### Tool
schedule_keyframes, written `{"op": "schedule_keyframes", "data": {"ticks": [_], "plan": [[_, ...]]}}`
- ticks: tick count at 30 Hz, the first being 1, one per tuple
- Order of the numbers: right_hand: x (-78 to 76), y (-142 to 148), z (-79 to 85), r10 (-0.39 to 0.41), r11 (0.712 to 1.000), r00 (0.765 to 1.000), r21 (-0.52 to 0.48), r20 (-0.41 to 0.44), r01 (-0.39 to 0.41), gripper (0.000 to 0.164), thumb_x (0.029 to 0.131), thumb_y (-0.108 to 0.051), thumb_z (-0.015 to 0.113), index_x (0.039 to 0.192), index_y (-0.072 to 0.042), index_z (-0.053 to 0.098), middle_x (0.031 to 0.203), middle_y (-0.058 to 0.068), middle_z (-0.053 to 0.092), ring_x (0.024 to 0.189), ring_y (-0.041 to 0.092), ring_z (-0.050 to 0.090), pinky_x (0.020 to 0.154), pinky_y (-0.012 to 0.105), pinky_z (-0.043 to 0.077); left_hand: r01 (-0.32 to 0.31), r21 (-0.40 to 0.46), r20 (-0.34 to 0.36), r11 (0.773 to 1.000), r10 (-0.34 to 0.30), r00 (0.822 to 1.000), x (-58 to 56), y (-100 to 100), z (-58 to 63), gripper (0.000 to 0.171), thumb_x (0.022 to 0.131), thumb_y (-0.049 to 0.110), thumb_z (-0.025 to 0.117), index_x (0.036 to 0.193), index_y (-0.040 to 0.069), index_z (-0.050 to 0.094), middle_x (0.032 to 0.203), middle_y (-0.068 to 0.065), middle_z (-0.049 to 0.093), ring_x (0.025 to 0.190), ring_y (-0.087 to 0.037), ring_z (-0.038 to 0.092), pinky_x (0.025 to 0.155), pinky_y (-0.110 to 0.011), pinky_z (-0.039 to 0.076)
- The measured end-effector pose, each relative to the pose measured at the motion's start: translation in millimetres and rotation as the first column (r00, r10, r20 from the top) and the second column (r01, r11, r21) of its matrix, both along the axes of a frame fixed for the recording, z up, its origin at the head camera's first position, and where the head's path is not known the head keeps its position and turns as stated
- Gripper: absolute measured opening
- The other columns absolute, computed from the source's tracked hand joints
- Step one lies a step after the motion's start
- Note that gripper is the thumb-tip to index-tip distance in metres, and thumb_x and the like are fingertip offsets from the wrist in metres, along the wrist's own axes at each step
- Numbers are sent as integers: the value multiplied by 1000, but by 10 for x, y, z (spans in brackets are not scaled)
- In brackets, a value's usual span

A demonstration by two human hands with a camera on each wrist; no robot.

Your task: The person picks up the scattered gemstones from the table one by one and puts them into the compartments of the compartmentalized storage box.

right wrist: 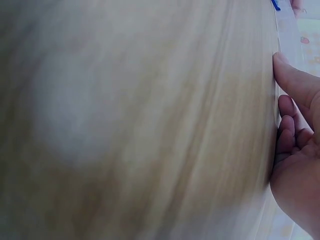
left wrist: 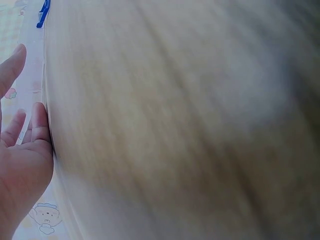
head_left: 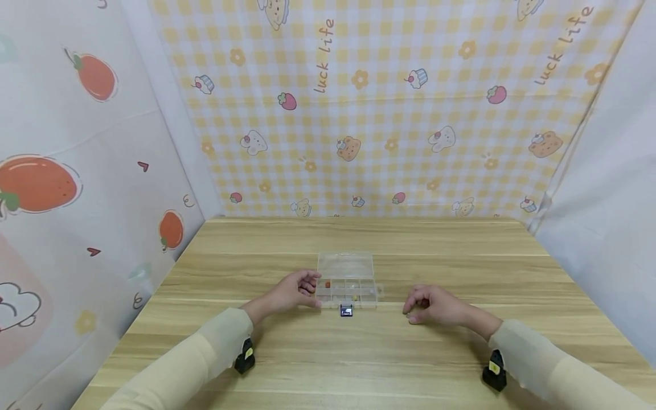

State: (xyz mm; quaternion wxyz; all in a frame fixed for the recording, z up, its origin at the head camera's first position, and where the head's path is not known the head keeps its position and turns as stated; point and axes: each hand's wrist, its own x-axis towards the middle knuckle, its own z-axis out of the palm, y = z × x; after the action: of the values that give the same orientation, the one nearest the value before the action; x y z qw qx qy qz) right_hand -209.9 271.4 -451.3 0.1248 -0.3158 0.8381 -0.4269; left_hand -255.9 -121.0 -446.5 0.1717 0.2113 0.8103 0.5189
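A clear plastic compartment box (head_left: 345, 286) lies on the table with its lid (head_left: 345, 265) raised at the back. An orange piece (head_left: 328, 285) sits in a back-left compartment, and a yellow piece (head_left: 355, 298) in a front one. My left hand (head_left: 292, 290) is at the box's left side, thumb by the front corner, fingers loosely bent beside the edge. To the right of the box, my right hand (head_left: 435, 306) rests low at the tabletop with thumb and index tips close together; whether a tiny thing is between them I cannot tell. A small blue-framed object (head_left: 346, 311) stands before the box.
The wood-grain table (head_left: 328, 364) runs back to a checked, printed cloth (head_left: 379, 114). Printed cloth hangs on the left and a white sheet (head_left: 605, 188) on the right. Black wrist cameras (head_left: 495, 370) sit beneath both sleeves.
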Motion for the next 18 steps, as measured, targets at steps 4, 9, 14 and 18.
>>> {"op": "schedule_keyframes", "data": {"ticks": [4, 9, 14, 18], "plan": [[-4, -7, -8, 8, 1000, 1000, 7, -18, -7, 12, 84, -15, 77, 94, -13, 73, 96, 2, 61, 80, 10, 46, 68, 24, 41, -3, 1, 3, 1000, 3, 1000, -3, 4, -8, 68, 76, 7, 83, 134, -4, 49, 112, -13, 53, 99, -24, 53, 87, -33, 48], [1, -8, -12, 6, 1000, 1000, 5, -12, -6, 11, 84, -15, 77, 93, -13, 73, 96, 1, 60, 83, 11, 48, 71, 23, 42, -5, 5, 0, 1000, 5, 1000, -5, 8, -12, 68, 75, 6, 84, 133, -4, 49, 112, -13, 54, 99, -24, 53, 87, -34, 48], [24, -9, 19, 0, 1000, 1000, -5, -4, 0, 10, 84, -14, 76, 93, -11, 72, 97, 4, 60, 84, 13, 49, 72, 24, 42, -5, 5, 1, 1000, 5, 1000, 3, 7, -5, 69, 75, 6, 83, 135, -4, 49, 114, -14, 53, 100, -25, 52, 87, -35, 48], [35, -20, 32, -13, 1000, 1000, -2, 4, 13, 10, 84, -13, 76, 93, -11, 72, 97, 4, 60, 85, 14, 49, 72, 24, 42, -5, 9, 3, 1000, 5, 1000, 40, 12, 37, 69, 76, 4, 83, 135, -4, 48, 115, -15, 53, 101, -26, 52, 87, -35, 48]]}}
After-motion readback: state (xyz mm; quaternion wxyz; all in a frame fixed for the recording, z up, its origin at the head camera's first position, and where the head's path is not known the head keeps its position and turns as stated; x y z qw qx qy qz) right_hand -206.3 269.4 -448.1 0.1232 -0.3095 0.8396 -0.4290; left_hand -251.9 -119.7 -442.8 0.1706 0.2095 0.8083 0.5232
